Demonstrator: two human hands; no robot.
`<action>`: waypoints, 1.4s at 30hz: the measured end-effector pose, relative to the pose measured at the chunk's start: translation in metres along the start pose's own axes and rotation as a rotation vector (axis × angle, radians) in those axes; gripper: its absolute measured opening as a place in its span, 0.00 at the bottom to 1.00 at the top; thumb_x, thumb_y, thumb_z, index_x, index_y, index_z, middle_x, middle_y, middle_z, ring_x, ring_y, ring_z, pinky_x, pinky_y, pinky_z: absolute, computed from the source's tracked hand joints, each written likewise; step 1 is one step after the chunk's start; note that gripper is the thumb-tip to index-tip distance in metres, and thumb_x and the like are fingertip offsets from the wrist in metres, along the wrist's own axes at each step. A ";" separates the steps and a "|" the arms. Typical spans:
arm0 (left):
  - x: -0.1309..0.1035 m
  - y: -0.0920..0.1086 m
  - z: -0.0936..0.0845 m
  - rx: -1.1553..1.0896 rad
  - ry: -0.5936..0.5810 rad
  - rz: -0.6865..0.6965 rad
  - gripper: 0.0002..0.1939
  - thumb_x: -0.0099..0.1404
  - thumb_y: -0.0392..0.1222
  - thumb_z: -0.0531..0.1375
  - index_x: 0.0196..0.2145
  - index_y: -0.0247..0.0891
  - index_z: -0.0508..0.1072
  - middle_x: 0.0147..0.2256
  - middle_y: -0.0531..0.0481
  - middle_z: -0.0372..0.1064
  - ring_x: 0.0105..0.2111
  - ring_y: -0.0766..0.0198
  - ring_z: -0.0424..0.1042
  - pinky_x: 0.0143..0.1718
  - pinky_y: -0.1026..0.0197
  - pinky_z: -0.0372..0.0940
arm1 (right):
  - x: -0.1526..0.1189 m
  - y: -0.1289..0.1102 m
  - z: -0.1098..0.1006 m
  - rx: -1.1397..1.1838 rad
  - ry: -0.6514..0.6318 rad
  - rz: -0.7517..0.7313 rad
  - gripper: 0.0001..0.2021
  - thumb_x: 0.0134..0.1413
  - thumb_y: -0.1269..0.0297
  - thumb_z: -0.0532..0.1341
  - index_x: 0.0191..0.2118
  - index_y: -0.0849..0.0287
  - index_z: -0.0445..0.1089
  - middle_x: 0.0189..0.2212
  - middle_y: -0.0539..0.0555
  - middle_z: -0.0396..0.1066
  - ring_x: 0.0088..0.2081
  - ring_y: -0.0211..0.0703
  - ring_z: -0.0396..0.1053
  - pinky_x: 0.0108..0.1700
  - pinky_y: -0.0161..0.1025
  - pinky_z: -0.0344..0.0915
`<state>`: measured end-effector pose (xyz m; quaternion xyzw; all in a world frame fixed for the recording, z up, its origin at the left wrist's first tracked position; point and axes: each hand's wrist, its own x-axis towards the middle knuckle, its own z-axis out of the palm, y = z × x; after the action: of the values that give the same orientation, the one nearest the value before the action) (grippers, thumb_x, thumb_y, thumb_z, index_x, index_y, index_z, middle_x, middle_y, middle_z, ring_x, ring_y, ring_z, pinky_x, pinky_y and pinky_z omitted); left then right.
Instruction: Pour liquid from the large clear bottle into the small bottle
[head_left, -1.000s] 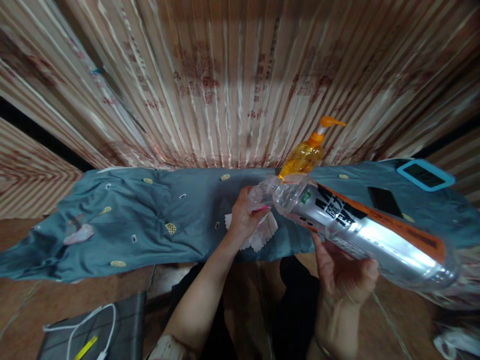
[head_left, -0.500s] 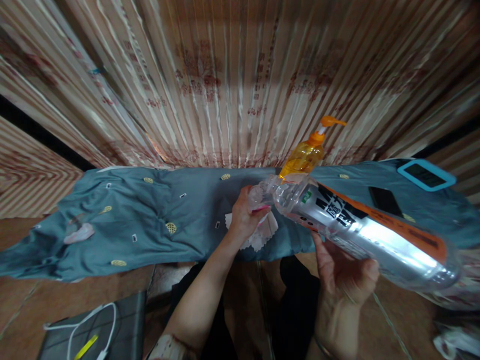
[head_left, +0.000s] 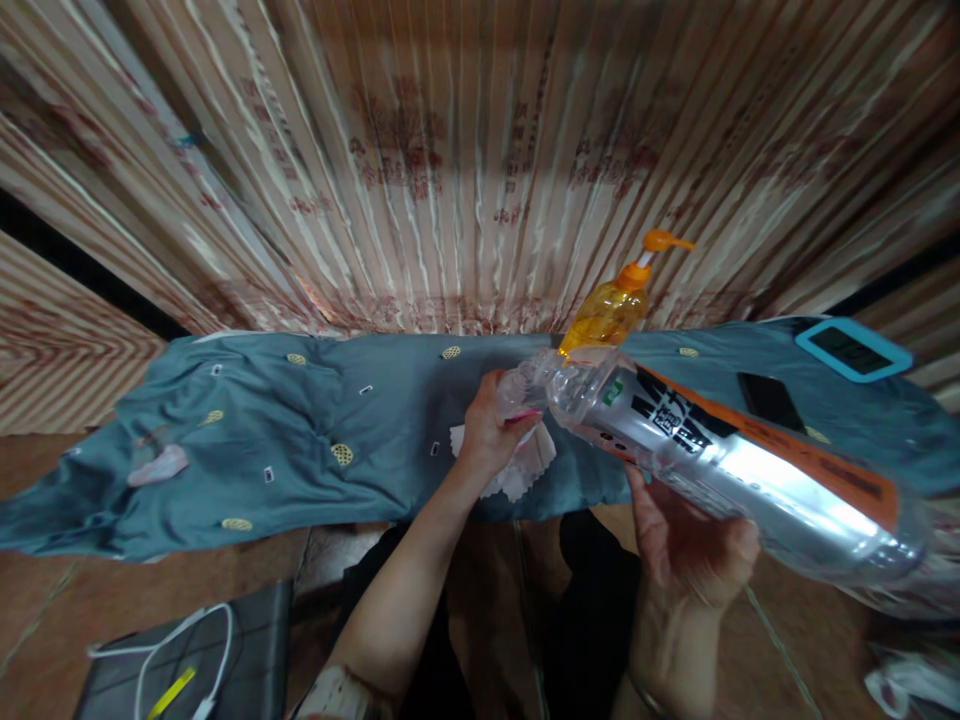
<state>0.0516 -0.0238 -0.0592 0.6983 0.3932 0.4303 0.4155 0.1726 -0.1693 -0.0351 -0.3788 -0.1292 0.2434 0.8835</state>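
Large clear plastic bottle [head_left: 739,470] slants across your right grip [head_left: 690,545], curled around its underside; its neck meets the small clear container [head_left: 516,392] your left grip [head_left: 484,425] pinches. Beyond stands an orange pump bottle [head_left: 606,315]; beneath the left grip, a scalloped white cloth [head_left: 529,468].

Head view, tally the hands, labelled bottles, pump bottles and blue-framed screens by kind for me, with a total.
Hands: 2, left hand and right hand
Labelled bottle: 1
Pump bottle: 1
Blue-framed screen: 1
Total: 5

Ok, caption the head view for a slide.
Right hand supports a tilted bottle; left hand holds a clear plastic item near its neck.
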 end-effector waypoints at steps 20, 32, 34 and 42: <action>0.000 0.001 0.001 0.025 0.005 0.008 0.27 0.49 0.38 0.68 0.45 0.39 0.62 0.41 0.48 0.69 0.42 0.58 0.71 0.45 0.57 0.65 | 0.000 -0.001 0.001 -0.014 -0.046 -0.011 0.34 0.26 0.51 0.72 0.47 0.52 0.70 0.46 0.49 0.72 0.47 0.47 0.69 0.44 0.47 0.72; 0.000 0.003 0.000 0.022 0.002 0.007 0.27 0.49 0.38 0.67 0.45 0.38 0.62 0.41 0.48 0.69 0.42 0.58 0.71 0.44 0.57 0.65 | 0.000 -0.001 -0.001 -0.043 -0.007 0.001 0.36 0.25 0.49 0.71 0.48 0.51 0.69 0.46 0.47 0.71 0.48 0.46 0.68 0.48 0.48 0.70; 0.000 0.002 0.000 0.031 0.003 0.014 0.27 0.50 0.38 0.67 0.45 0.38 0.62 0.41 0.48 0.69 0.42 0.58 0.71 0.45 0.57 0.65 | 0.000 0.000 -0.002 -0.032 0.001 0.004 0.36 0.24 0.50 0.72 0.47 0.52 0.69 0.44 0.48 0.72 0.45 0.46 0.70 0.45 0.47 0.71; 0.000 -0.001 0.000 0.014 0.005 0.019 0.28 0.50 0.39 0.68 0.47 0.39 0.62 0.42 0.48 0.69 0.43 0.58 0.71 0.46 0.56 0.64 | -0.001 0.001 -0.004 -0.025 0.031 0.010 0.36 0.24 0.49 0.71 0.47 0.54 0.69 0.42 0.51 0.73 0.43 0.47 0.70 0.49 0.52 0.69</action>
<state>0.0517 -0.0238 -0.0606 0.7039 0.3907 0.4330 0.4055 0.1736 -0.1718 -0.0385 -0.3941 -0.1166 0.2401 0.8794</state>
